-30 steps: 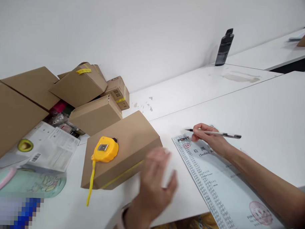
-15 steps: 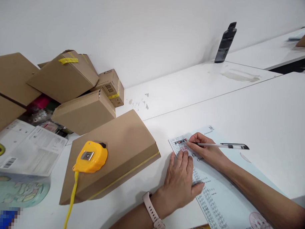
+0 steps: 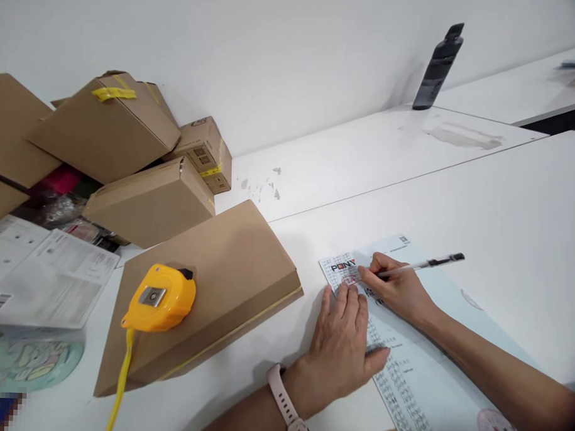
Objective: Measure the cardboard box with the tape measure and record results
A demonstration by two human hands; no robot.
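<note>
A pale blue printed sheet [image 3: 433,365] lies on the white table, with a PONY logo at its upper left corner and small handwritten-looking marks down its left side. My left hand [image 3: 342,346] rests flat on the sheet's left edge, fingers apart, a pink watch band [image 3: 283,398] on its wrist. My right hand [image 3: 398,285] pinches a clear pen with a black cap end [image 3: 430,264]. The pen's tip points down at the sheet, close to my left fingertips and just under the logo.
Left of my hands, a yellow tape measure [image 3: 162,298] sits on a flat cardboard box [image 3: 234,251], its tape hanging over the edge. More cardboard boxes [image 3: 111,127] are piled behind, beside white printed packaging [image 3: 49,282]. A dark bottle [image 3: 438,67] stands by the wall.
My right hand has tilted the pen and brought its tip lower, from the logo to just beneath it. My left hand stays on the sheet. The whole view has shifted slightly.
</note>
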